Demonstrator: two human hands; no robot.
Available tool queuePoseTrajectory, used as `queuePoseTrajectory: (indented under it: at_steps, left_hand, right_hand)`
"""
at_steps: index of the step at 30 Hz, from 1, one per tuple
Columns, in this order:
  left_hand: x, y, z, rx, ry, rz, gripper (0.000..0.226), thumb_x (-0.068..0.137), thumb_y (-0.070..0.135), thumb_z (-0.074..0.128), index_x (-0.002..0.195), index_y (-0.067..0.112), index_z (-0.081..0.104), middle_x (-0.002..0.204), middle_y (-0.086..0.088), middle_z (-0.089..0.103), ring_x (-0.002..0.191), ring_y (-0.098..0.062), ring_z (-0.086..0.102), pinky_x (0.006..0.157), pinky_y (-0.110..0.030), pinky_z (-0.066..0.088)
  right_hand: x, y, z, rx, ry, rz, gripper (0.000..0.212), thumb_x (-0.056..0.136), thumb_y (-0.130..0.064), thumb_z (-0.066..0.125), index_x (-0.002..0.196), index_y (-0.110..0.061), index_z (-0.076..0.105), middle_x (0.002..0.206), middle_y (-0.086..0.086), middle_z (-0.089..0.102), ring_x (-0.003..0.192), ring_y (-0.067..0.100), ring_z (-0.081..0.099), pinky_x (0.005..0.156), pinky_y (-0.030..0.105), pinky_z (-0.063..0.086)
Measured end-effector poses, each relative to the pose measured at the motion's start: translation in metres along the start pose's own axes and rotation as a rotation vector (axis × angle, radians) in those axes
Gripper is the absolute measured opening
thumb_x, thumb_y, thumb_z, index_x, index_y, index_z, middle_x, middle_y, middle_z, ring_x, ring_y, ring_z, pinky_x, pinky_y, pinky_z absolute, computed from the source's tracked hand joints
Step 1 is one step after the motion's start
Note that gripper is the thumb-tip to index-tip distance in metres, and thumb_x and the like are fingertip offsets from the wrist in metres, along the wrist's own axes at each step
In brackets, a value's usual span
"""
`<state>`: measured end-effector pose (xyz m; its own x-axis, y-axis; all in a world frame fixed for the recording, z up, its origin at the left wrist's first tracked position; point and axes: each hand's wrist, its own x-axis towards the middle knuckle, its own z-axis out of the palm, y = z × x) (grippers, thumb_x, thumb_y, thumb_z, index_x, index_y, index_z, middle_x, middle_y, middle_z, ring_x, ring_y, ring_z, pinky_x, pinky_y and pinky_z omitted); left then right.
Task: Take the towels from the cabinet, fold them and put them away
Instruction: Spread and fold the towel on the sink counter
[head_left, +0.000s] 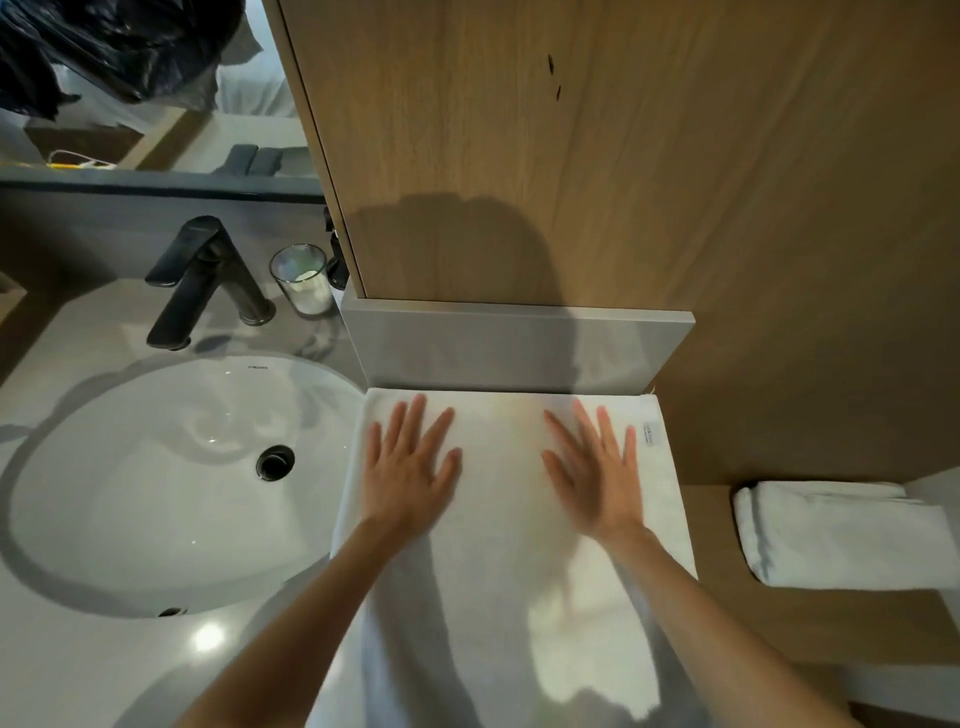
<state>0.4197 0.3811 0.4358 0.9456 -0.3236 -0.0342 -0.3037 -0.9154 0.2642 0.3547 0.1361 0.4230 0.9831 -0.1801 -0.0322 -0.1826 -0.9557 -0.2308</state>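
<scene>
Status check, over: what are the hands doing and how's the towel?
Left hand and right hand open, flat on white towel spread beside sink. Folded towel at right. Nothing in the way.

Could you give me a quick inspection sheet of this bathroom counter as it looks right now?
Surface: grey counter with a white sink.
Job's things: white towel spread flat right of the sink; folded towel on a lower shelf at right.
Clutter: glass beside the black tap.
Hands: left hand and right hand flat on the spread towel, fingers open.
Cables: nothing seen on the counter.
Surroundings: wooden cabinet above, mirror at left.
</scene>
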Motion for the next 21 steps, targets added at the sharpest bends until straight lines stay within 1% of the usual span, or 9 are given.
queuePoseTrajectory:
  at_steps: [4,6,9,12,14,15,17,20,21]
  left_hand:
    - [-0.012,-0.023,-0.008,-0.031,-0.01,0.013,0.062,0.093,0.06,0.012,0.152,0.04,0.008,0.161,0.006,-0.008,0.146,-0.013,-0.015,0.12,-0.035,-0.005]
    - [-0.013,-0.026,-0.012,-0.032,-0.044,0.009,0.068,0.09,0.062,0.007,0.153,0.036,0.006,0.161,0.005,-0.008,0.147,-0.013,-0.013,0.119,-0.034,-0.005]
    - [-0.016,-0.015,-0.019,0.014,-0.014,0.004,0.075,0.088,0.055,-0.001,0.154,0.021,0.012,0.161,-0.004,0.002,0.149,-0.024,0.001,0.118,-0.036,-0.002]
    - [-0.036,0.02,-0.019,-0.039,0.067,0.05,0.067,0.092,0.041,0.003,0.151,0.012,0.017,0.158,-0.006,0.012,0.146,-0.026,0.008,0.116,-0.038,0.0]
    - [-0.056,0.047,-0.009,-0.074,0.034,0.069,0.062,0.095,0.036,0.006,0.151,0.012,0.016,0.158,-0.005,0.013,0.145,-0.023,0.007,0.117,-0.039,0.001]
    - [-0.067,0.057,-0.001,-0.089,0.022,0.079,0.059,0.097,0.033,0.01,0.151,0.012,0.021,0.157,-0.005,0.016,0.145,-0.025,0.012,0.118,-0.04,0.005]
    - [-0.086,0.066,0.013,-0.098,0.001,0.104,0.054,0.1,0.032,0.016,0.151,0.018,0.026,0.157,-0.002,0.017,0.146,-0.025,0.018,0.121,-0.042,0.008]
    - [-0.1,0.05,0.018,-0.035,-0.021,0.078,0.052,0.1,0.044,0.015,0.152,0.037,0.015,0.16,0.009,0.002,0.148,-0.014,-0.003,0.119,-0.04,-0.001]
    - [-0.102,0.041,0.016,-0.034,-0.01,0.066,0.052,0.1,0.046,0.016,0.151,0.041,0.014,0.16,0.01,0.001,0.148,-0.012,-0.005,0.12,-0.039,-0.002]
  right_hand:
    - [-0.008,0.023,-0.013,-0.022,0.008,0.02,0.059,0.097,-0.061,0.009,0.151,-0.042,0.021,0.161,-0.001,0.015,0.15,0.029,0.006,0.122,0.042,0.003]
    - [-0.006,0.021,-0.018,-0.017,-0.01,0.018,0.059,0.097,-0.059,0.01,0.152,-0.038,0.019,0.162,0.0,0.011,0.15,0.029,0.002,0.121,0.04,-0.001]
    - [-0.004,0.003,-0.03,0.087,-0.124,0.097,0.051,0.104,-0.039,0.029,0.153,-0.031,0.019,0.163,0.002,0.008,0.15,0.025,0.001,0.12,0.035,0.0]
    - [-0.026,-0.029,-0.031,0.22,-0.021,0.048,0.048,0.103,-0.023,0.036,0.151,-0.022,0.031,0.16,0.002,0.02,0.149,0.023,0.012,0.119,0.035,0.006]
    - [-0.053,-0.049,-0.017,0.258,0.061,-0.004,0.047,0.1,-0.02,0.035,0.147,-0.019,0.04,0.156,0.004,0.031,0.146,0.027,0.023,0.118,0.044,0.013]
    - [-0.066,-0.055,-0.008,0.251,0.082,-0.012,0.048,0.099,-0.02,0.033,0.146,-0.02,0.042,0.155,0.004,0.034,0.145,0.028,0.026,0.117,0.047,0.017]
    - [-0.085,-0.056,0.005,0.177,0.07,-0.004,0.048,0.102,-0.025,0.025,0.148,-0.027,0.036,0.157,0.002,0.029,0.147,0.024,0.021,0.118,0.049,0.02]
    - [-0.1,-0.036,0.007,-0.001,0.014,-0.027,0.049,0.103,-0.044,0.015,0.152,-0.04,0.02,0.162,-0.006,0.014,0.15,0.017,0.008,0.119,0.045,0.013]
    - [-0.103,-0.026,0.004,-0.028,0.011,-0.038,0.05,0.102,-0.048,0.015,0.151,-0.043,0.017,0.162,-0.009,0.012,0.15,0.015,0.007,0.12,0.044,0.011]
